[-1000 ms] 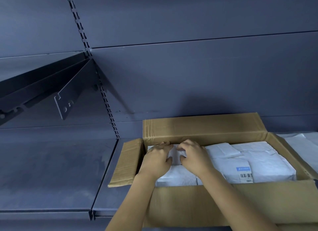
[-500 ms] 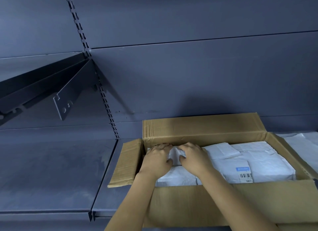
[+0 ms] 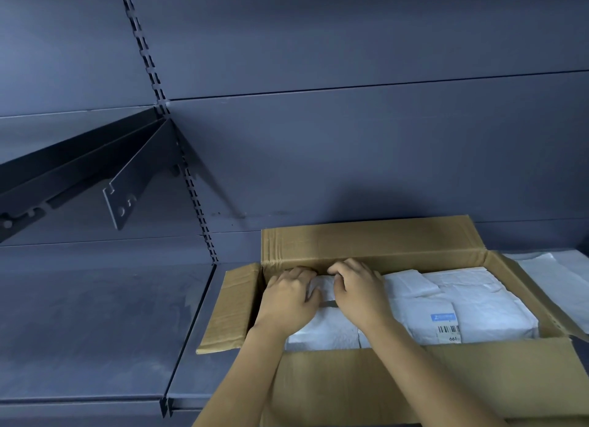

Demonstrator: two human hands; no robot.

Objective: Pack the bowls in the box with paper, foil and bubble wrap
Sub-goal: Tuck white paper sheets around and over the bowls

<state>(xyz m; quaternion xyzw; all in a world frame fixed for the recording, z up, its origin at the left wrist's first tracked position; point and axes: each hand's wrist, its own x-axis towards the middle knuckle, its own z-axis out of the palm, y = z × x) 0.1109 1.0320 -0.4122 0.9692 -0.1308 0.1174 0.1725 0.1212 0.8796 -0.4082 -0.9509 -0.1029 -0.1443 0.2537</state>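
On the dark metal shelf, an open cardboard box is set with its four flaps folded outward: the rear flap is stood up against the grey back panel, and the left flap is spread out over the shelf. The box is filled nearly to its rim with white wrapped parcels laid side by side; what is inside the wrapping cannot be made out. A barcode label with a blue strip is stuck on one parcel near the front wall. At the far left corner of the box, a white wrapped bundle is held between both hands. The left hand is laid over its left side with the fingers curled down over the far edge, and the right hand is placed just beside it, its fingers likewise curled and closed on the wrapping. The two hands are nearly touching, with a strip of white wrapping seen between them. A loose white sheet is lain on the shelf beyond the right flap. To the upper left, a black shelf bracket is hung from the slotted upright.
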